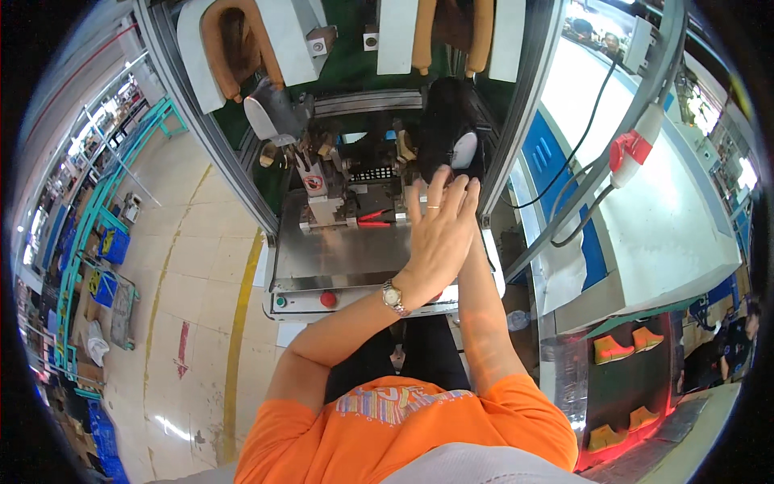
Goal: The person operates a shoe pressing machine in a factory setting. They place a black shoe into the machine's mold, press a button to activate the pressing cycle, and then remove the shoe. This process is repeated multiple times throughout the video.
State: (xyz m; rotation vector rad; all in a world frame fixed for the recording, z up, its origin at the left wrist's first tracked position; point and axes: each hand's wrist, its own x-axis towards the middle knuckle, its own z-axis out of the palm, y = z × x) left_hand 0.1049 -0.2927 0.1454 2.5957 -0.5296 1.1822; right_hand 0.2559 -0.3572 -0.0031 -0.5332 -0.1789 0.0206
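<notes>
My left hand (439, 222), with a wristwatch (393, 297) at its wrist, reaches across to the machine's right station. Its fingers are stretched out and slightly spread, with the tips at the lower edge of a black piece (445, 121) that looks like a shoe upper. A pale patch (465, 150) shows on that piece's right side. My right hand (471, 211) is at the same place, mostly covered by the left, so its grip is hidden. The left station has a grey and white form (272, 114) standing bare. A red-handled tool (373, 219) lies between the stations.
Two brown U-shaped pads (256, 40) (482, 36) hang overhead on white plates. A red button (327, 298) and green button (280, 302) sit on the front edge. At right are a red-and-white plug connector (631, 153) and a conveyor with several tan shoes (613, 349).
</notes>
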